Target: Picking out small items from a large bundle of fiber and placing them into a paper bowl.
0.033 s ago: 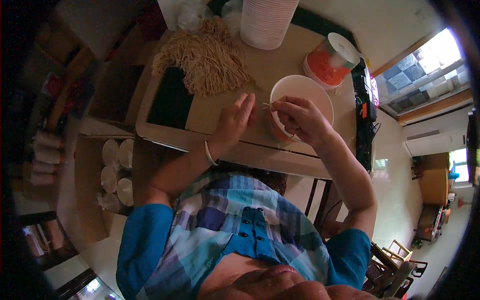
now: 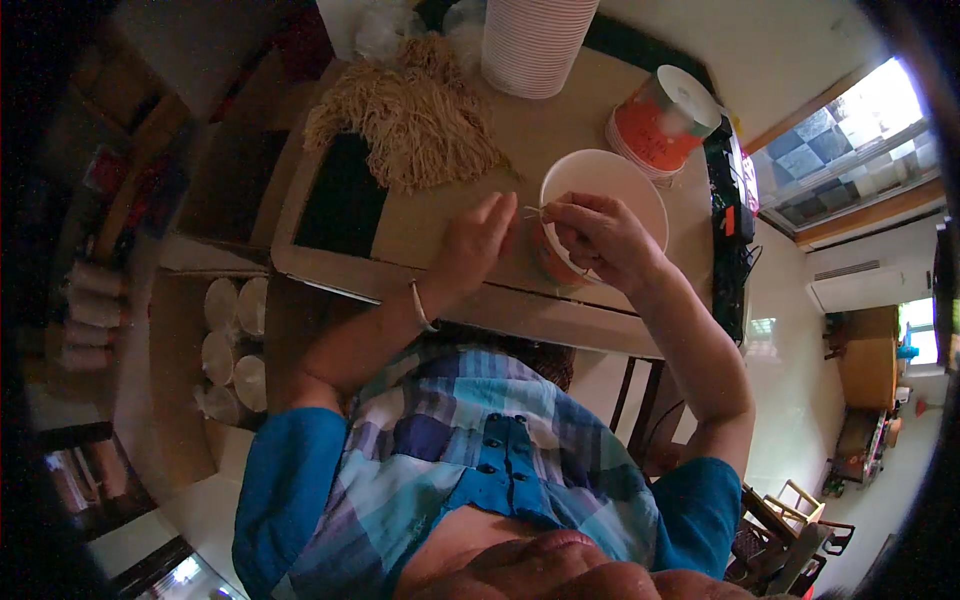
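Thread point(image 2: 533, 212) juts left from the right grip point(image 2: 605, 240)

On my feed the thread sits at the right fingertips, above the left side of the rim of the tub point(image 2: 607, 172). The relation I'd judge by is this: its visible ends stick out leftward, the short exposed length running roughly crosswise, toward the left grip point(image 2: 475, 245). The right grip is pinching it, thumb against curled fingers; the left is unpinched, fingers extended and close together, with nothing visible in it. The left fingertips are just beside the free ends; from this one angle I can't tell whether they touch.

Around that, the right grip covers part of the tub's mouth, so I'd count the near rim as the main obstacle to a downward move. A tangled pile point(image 2: 400, 115) of similar strands lies beyond the left grip on the surface point(image 2: 425, 222). Farther out I see a white stack point(image 2: 533, 50) at the back, an orange-sided container point(image 2: 655, 130) beyond the tub to the right, and a carton point(image 2: 180, 400) of pale rolls point(image 2: 220, 357) low on my left.
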`<action>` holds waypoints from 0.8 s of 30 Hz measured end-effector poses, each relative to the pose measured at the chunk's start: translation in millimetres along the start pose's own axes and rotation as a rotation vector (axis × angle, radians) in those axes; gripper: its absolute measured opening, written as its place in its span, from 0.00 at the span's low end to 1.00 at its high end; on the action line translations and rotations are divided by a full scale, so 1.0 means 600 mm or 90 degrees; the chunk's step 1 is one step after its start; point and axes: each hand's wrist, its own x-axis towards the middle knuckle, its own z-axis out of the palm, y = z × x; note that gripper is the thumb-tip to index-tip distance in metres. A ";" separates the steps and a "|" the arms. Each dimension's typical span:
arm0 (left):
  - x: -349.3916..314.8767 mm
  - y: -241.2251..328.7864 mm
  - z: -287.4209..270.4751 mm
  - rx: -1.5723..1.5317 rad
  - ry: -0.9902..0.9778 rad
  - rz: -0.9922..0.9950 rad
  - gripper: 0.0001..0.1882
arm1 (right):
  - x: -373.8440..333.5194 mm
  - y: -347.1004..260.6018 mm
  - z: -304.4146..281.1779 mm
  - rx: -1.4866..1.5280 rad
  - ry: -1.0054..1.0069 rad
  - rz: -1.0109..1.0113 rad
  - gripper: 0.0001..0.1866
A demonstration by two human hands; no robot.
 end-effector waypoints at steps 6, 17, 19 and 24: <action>-0.005 0.047 0.027 0.189 -0.069 0.101 0.18 | 0.003 0.004 -0.007 -0.037 -0.028 -0.011 0.09; 0.001 0.039 0.038 0.134 0.009 0.136 0.15 | 0.006 0.009 0.005 -0.004 0.010 -0.021 0.07; 0.001 0.039 0.036 0.130 0.007 0.147 0.14 | 0.008 0.010 0.005 0.008 0.002 -0.021 0.08; 0.002 0.037 0.027 0.135 -0.023 0.150 0.11 | 0.009 0.008 0.007 -0.060 0.040 -0.020 0.07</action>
